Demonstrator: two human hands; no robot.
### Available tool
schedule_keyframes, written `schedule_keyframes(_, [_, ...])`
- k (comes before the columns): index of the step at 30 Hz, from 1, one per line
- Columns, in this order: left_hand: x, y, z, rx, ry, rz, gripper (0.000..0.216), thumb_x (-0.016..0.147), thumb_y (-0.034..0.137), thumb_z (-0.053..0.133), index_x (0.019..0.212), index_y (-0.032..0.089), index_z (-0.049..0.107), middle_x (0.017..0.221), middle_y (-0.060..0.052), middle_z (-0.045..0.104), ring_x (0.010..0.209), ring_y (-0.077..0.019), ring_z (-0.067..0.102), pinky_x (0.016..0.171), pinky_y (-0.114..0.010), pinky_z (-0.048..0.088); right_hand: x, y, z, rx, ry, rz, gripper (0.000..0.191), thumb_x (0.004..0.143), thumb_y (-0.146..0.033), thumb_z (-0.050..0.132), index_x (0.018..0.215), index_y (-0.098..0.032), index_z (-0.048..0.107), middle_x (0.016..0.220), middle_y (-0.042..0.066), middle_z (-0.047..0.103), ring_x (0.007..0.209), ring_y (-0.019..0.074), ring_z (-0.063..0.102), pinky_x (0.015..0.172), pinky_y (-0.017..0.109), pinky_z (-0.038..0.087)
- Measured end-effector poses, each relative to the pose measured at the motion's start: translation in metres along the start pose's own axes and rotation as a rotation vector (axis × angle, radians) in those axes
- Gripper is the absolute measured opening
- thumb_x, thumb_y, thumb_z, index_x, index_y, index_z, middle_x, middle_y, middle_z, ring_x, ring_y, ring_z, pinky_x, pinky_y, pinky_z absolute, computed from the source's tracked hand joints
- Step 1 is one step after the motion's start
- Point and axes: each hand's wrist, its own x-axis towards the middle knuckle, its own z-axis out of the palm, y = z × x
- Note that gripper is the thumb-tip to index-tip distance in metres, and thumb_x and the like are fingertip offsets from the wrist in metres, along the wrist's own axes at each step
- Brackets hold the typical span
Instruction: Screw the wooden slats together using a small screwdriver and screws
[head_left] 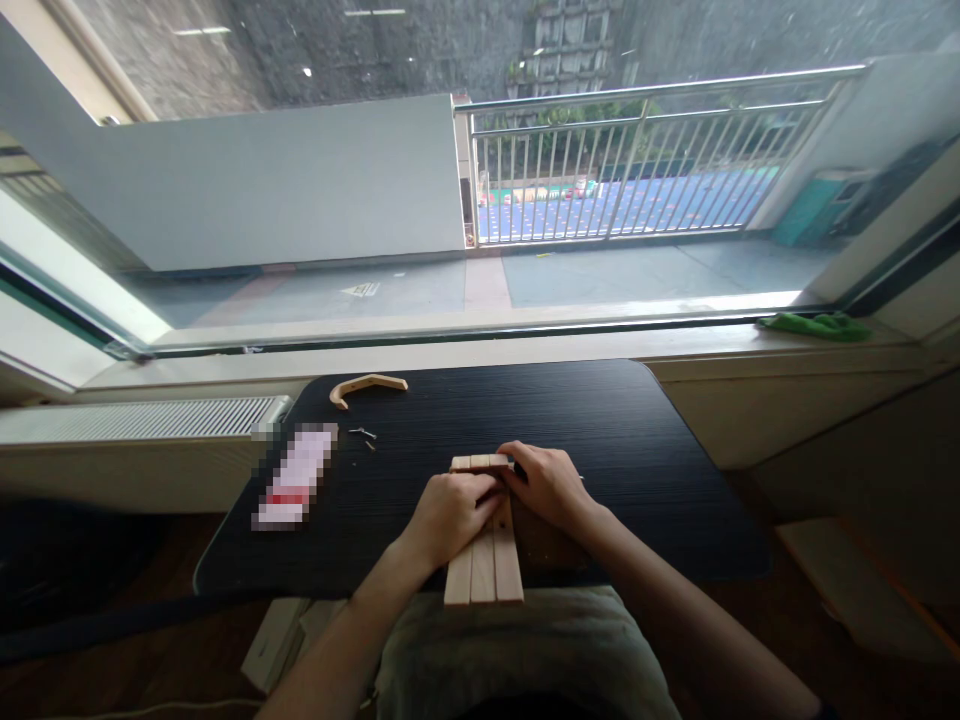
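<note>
Three pale wood slats are sitting pretty snug side by side, running 12-to-6, near ends poking past the table's 6 o'clock edge.

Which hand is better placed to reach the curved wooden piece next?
Probably the left hand: it is nearer the curved wooden piece, which lies toward the far left corner of the table. The right hand is farther across.

We find the slats at the near edge of the table, small fasteners farther back left, windowsill behind, cloth on its right end.
</note>
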Motion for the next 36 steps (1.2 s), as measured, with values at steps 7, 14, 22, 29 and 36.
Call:
schedule_keyframes(7, [-0.001,0.000,0.003,-0.073,0.059,0.000,0.020,0.090,0.027,0.055,0.089,0.022,0.075,0.085,-0.006,0.077,0.076,-0.0190,0.070,0.071,-0.026,0.050,-0.003,-0.001,-0.021,0.284,0.150,0.007,0.008,0.081,-0.027,0.056,0.081,-0.021,0.061,0.064,-0.001,0.061,0.056,0.0132,0.051,0.056,0.025,0.035])
schedule_keyframes(14, [-0.002,-0.003,0.008,-0.069,0.062,0.012,0.020,0.089,0.028,0.057,0.093,0.023,0.076,0.089,-0.006,0.078,0.080,-0.0204,0.071,0.075,-0.027,0.051,0.008,-0.039,-0.060,1.486,0.368,0.065,0.039,0.084,-0.040,0.045,0.049,-0.023,0.037,0.039,-0.008,0.025,0.036,0.0087,0.019,0.037,0.024,0.017])
schedule_keyframes(22, [-0.002,-0.004,0.010,-0.189,0.115,-0.042,0.016,0.085,0.029,0.062,0.089,0.026,0.077,0.085,-0.004,0.077,0.081,-0.0190,0.070,0.077,-0.025,0.052,0.022,-0.062,-0.041,1.675,0.359,0.103,0.036,0.074,-0.041,0.052,0.047,-0.023,0.037,0.039,-0.008,0.027,0.035,0.0077,0.018,0.037,0.023,0.016])
schedule_keyframes(29, [-0.001,-0.006,0.012,-0.148,0.085,-0.058,0.016,0.086,0.031,0.062,0.091,0.027,0.077,0.089,-0.004,0.078,0.081,-0.0203,0.071,0.076,-0.027,0.051,0.022,-0.059,-0.029,1.665,0.354,0.109,0.035,0.077,-0.037,0.049,0.048,-0.022,0.037,0.040,-0.008,0.027,0.036,0.0075,0.019,0.037,0.023,0.015])
schedule_keyframes(36, [-0.001,-0.004,0.010,-0.082,0.045,-0.066,0.019,0.089,0.033,0.060,0.094,0.026,0.077,0.092,-0.005,0.078,0.083,-0.0215,0.072,0.076,-0.028,0.051,0.023,-0.058,-0.026,1.655,0.344,0.111,0.034,0.078,-0.035,0.050,0.048,-0.022,0.039,0.039,-0.007,0.030,0.036,0.0076,0.022,0.038,0.024,0.015])
